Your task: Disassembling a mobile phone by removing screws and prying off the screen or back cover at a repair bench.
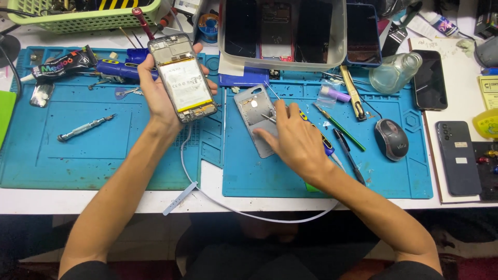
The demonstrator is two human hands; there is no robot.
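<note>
Phone repair mid-disassembly, seen from above.
Left hand (158, 96) grasps an opened smartphone (182, 78); right hand (293, 140) fingers pinch tweezers (271, 106) over the grey back cover (255, 118), mid-frame; steady picking seems next.

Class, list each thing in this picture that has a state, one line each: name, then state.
Opened phone: back off, battery showing, held up in left hand.
Grey back cover: off, lying inside-up on the blue mat.
Right hand: resting on the cover, tweezers by its fingers.
Glass bottle: on its side.
Dark phone: face down.
</note>
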